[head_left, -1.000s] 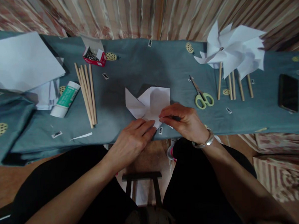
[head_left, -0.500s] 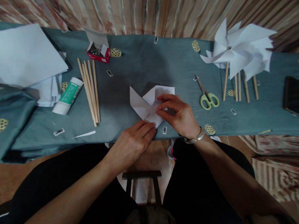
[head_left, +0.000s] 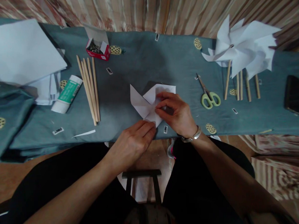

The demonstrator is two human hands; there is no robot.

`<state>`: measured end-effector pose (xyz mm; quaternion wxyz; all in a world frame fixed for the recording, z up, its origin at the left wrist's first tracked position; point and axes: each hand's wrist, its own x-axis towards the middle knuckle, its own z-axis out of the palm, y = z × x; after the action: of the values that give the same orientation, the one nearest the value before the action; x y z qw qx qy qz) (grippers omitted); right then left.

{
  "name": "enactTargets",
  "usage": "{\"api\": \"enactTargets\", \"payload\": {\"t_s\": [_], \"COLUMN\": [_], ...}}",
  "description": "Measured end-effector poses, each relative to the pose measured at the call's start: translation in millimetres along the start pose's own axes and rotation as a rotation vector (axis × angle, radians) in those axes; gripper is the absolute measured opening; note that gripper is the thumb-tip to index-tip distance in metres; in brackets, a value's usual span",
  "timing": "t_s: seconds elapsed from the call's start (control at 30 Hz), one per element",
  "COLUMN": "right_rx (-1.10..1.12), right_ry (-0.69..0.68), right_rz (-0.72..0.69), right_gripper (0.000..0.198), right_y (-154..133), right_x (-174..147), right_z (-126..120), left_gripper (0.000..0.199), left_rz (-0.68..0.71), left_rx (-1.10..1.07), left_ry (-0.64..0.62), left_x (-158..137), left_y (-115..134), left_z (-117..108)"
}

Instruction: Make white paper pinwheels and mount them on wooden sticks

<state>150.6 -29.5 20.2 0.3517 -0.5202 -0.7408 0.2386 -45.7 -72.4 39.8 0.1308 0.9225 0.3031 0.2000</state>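
A white paper pinwheel lies near the front edge of the cloth-covered table, some of its blades bent up and inward. My left hand grips its lower corner, fingers pressed together on the paper. From the right, my right hand pinches a folded-in tip of the paper near the centre with thumb and forefinger. Part of the right side of the pinwheel is hidden behind that hand. A silver bracelet circles my right wrist.
To the left are wooden sticks, a glue stick, a red box of metal fasteners and white paper sheets. On the right lie green-handled scissors, finished pinwheels on sticks and a dark phone.
The view has shifted slightly. My right hand has moved a touch to the left over the paper; both hands keep their hold on it.
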Motion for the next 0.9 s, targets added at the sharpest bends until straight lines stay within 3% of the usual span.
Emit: {"api": "enactTargets", "payload": {"t_s": [0.37,0.63,0.9], "right_rx": [-0.015,-0.011,0.002], "right_ry": [0.009,0.008,0.012], "right_rz": [0.024,0.044,0.026], "right_gripper": [0.011,0.011,0.010], "right_y": [-1.3,-1.0,-0.3], "right_x": [-1.0,-1.6,-2.7], "right_z": [2.1,2.0,1.9], "left_gripper": [0.020,0.022,0.022], "left_rz": [-0.029,0.006,0.018], "left_rx": [-0.007,0.009,0.023], "left_ry": [0.110,0.018,0.028], "left_x": [-5.5,-1.1,-0.9], "left_y": [0.6,0.4,1.2], "left_z": [5.3,1.9,3.9]}}
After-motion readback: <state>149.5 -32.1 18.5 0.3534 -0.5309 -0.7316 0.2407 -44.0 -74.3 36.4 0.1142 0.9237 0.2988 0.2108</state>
